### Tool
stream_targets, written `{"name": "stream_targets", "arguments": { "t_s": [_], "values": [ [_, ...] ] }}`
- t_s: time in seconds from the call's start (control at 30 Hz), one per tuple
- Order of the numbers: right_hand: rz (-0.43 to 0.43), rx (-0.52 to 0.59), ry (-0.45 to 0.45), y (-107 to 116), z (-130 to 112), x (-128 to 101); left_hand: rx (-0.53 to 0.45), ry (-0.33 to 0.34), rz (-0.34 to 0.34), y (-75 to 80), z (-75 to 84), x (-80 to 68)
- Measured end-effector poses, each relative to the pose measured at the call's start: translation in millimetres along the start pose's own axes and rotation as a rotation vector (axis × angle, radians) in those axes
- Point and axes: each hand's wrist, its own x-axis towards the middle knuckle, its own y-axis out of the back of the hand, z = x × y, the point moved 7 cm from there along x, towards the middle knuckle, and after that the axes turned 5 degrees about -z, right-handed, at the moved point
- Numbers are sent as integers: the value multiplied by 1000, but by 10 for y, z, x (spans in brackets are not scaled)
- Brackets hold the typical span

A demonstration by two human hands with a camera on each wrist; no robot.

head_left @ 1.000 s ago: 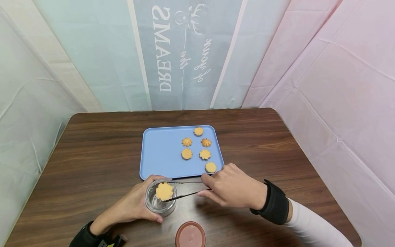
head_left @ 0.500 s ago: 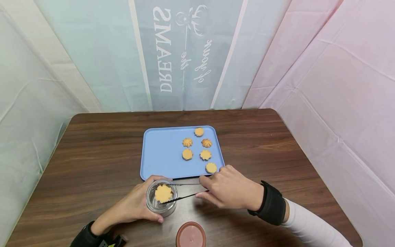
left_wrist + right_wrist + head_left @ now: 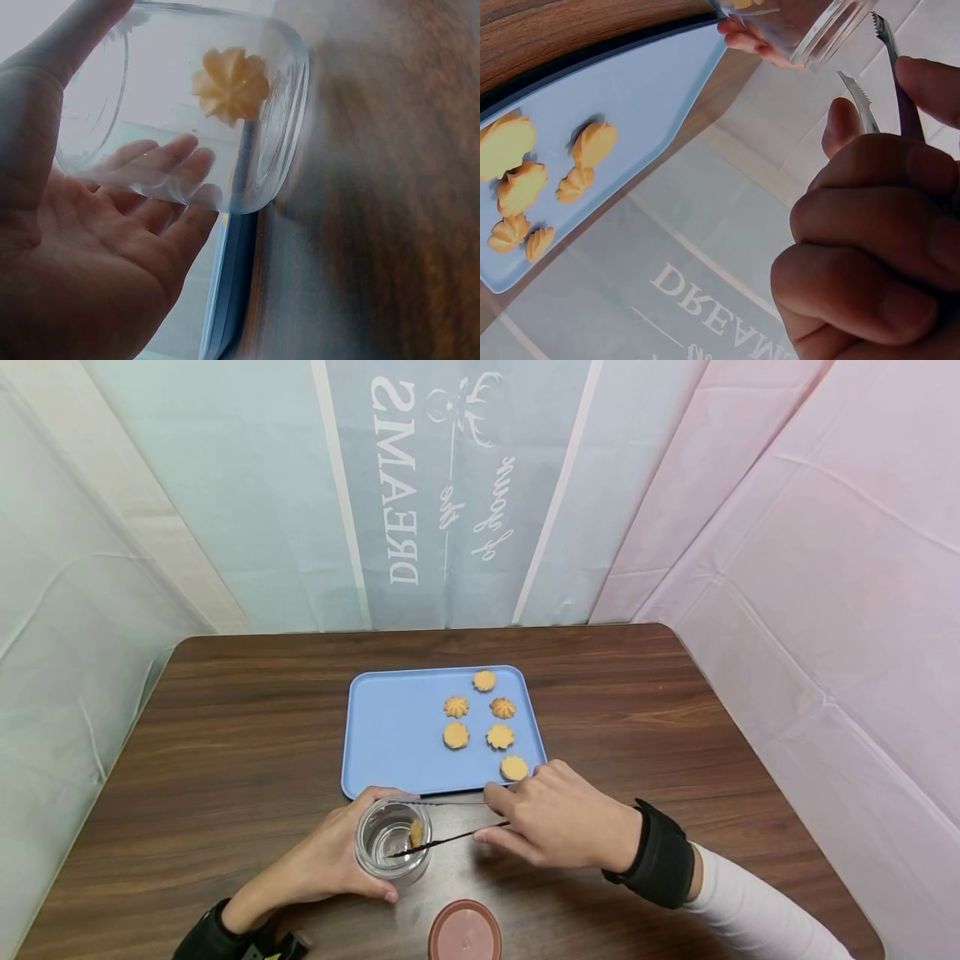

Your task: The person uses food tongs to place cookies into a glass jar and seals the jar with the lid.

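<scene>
We are holding the glass jar (image 3: 392, 841) with our left hand (image 3: 318, 868), fingers curled round its side. The jar is standing on the wooden table (image 3: 225, 735), just in front of the blue tray (image 3: 390, 735). Our right hand (image 3: 562, 817) is pinching black tongs (image 3: 450, 822), and the tips are reaching over the jar's mouth, spread a little apart. One flower-shaped cookie (image 3: 231, 84) is sitting inside the jar, standing on its edge. Five more cookies (image 3: 486, 727) are lying on the right part of the tray. A pink lid (image 3: 464, 932) is resting just in front of the jar. If we pull the tongs out crooked, we think they could bump the rim and tip the jar, or crack the cookie.
</scene>
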Motion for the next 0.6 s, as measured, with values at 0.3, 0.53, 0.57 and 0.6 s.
{"name": "stream_targets", "arguments": {
  "t_s": [0.3, 0.53, 0.57, 0.6],
  "values": [
    [63, -14, 1, 51, 41, -37, -13, -33, 10, -2, 0, -15],
    [73, 21, -41, 95, 110, -68, -14, -15, 8, -6, 27, -3],
    [74, 21, -47, 101, 121, -72, -9, -9, 6, -5, 27, -2],
    [74, 23, -53, 105, 132, -76, -8, -3, 4, -3, 24, -1]
  ]
}}
